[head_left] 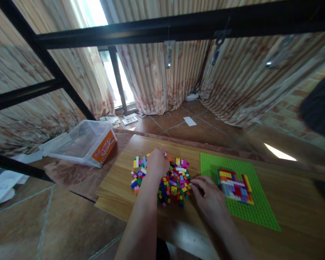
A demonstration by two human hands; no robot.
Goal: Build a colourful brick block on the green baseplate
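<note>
A loose pile of small coloured toy bricks (pixel 176 180) lies on the wooden table. My left hand (pixel 158 164) reaches over the pile's far side with its fingers curled in. A small white spot shows at its fingertips, too small to name for certain. At the pile's right edge is my right hand (pixel 209 196), its thumb and forefinger close together beside the bricks; what they hold, if anything, is hidden. To the right of that hand lies a green baseplate (pixel 260 213), bearing a flat multicoloured block of joined bricks (pixel 235 186).
The wooden table (pixel 116 184) has its left edge over a patterned rug. On the floor at left stands a clear plastic bin (pixel 78 155) with an orange label. A black metal frame (pixel 141 35) crosses in front of the curtains. A dark shape (pixel 321 104) is at far right.
</note>
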